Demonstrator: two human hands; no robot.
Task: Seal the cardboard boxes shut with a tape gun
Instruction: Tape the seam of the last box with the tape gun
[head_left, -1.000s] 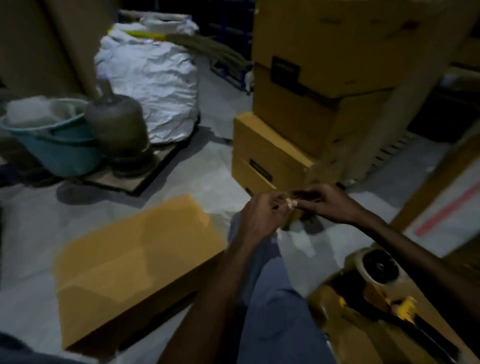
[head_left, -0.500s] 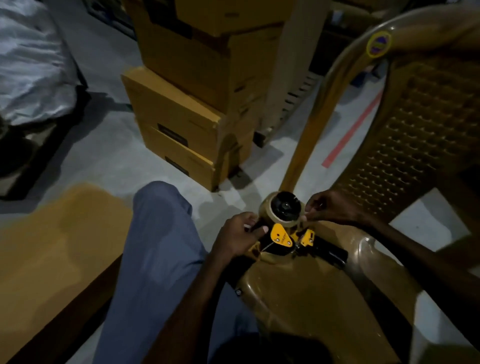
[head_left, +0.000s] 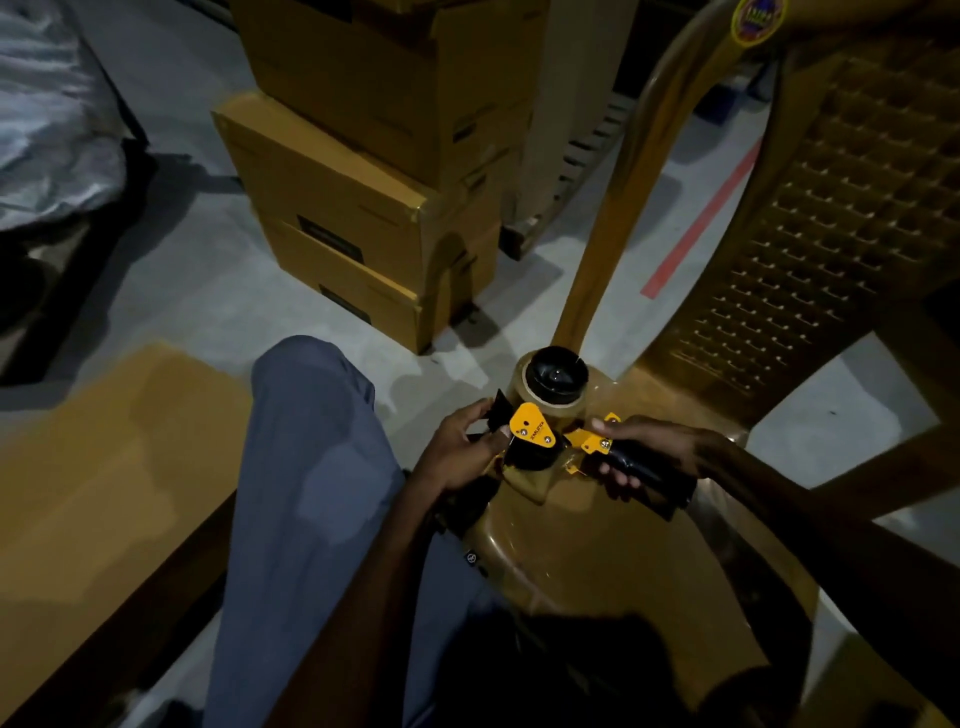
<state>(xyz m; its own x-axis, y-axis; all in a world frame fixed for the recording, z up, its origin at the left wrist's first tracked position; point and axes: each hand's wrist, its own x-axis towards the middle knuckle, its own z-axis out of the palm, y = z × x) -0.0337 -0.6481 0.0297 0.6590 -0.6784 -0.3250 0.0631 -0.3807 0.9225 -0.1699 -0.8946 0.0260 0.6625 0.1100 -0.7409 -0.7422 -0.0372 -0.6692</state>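
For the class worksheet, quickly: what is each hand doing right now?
Left hand: pinches the front end of the tape gun.
Right hand: curled round the tape gun's black handle.

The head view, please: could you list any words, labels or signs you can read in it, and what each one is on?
Nothing can be read for certain.
Tape gun: orange print on its yellow plate, too small to read.
Round sticker on the plastic chair: blurred.
Dark labels on the stacked cardboard boxes: too dark to read.
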